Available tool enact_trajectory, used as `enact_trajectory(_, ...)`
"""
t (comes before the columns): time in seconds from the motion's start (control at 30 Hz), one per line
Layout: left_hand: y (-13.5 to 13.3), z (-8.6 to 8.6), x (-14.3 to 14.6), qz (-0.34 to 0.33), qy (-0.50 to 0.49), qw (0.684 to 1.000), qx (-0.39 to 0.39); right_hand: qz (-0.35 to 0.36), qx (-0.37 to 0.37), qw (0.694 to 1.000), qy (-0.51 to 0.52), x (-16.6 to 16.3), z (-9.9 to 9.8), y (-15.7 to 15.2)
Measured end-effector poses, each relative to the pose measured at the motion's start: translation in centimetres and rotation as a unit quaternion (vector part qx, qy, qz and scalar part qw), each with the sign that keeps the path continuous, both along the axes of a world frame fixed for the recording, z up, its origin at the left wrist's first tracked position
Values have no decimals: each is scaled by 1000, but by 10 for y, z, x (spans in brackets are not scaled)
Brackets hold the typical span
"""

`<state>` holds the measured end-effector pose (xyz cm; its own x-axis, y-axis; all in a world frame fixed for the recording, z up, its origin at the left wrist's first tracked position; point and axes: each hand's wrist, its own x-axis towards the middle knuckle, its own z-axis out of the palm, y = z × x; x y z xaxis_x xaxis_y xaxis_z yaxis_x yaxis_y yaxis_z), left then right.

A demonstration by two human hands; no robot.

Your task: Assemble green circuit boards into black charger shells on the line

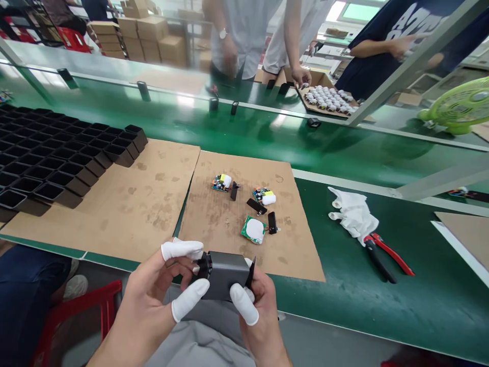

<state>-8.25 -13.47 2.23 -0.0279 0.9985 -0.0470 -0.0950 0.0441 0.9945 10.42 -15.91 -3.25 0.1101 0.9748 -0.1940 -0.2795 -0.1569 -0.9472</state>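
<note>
Both my hands hold a small dark grey box-shaped housing [225, 274] just in front of the table's near edge. My left hand [153, 300] grips its left end, with white finger cots on the thumb and forefinger. My right hand [260, 311] grips its right end, also with a finger cot, and a thin black piece [251, 271] stands against the housing by that hand. On the cardboard sheet [214, 219] beyond lie two small circuit boards [222, 182] [263, 196], a green board with a white round pad [254, 229] and several small black parts [272, 223].
A block of empty black square housings [57, 158] fills the left cardboard sheet. White gloves [353, 211] and red-handled pliers [385, 255] lie on the green belt at right. A green fan [458, 104] stands far right. Other people work behind the far rail over a box of small parts [328, 99].
</note>
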Motion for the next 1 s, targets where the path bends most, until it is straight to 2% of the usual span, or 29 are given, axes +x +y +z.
enact_trajectory(0.1,1,2,-2,-14,14,1000,11,10,9,1000,-2,0,1,1)
enact_trajectory(0.27,-4,8,9,51,28,998,12,13,10,1000,-6,-2,1,0)
enact_trajectory(0.5,-5,9,16,72,52,995,46,20,3,1000,8,-1,1,-2)
enact_trajectory(0.73,-6,9,14,63,63,994,63,27,10,999,15,-1,0,1)
enact_trajectory(1.0,-1,2,7,51,45,995,68,8,13,1000,-12,-1,-1,0)
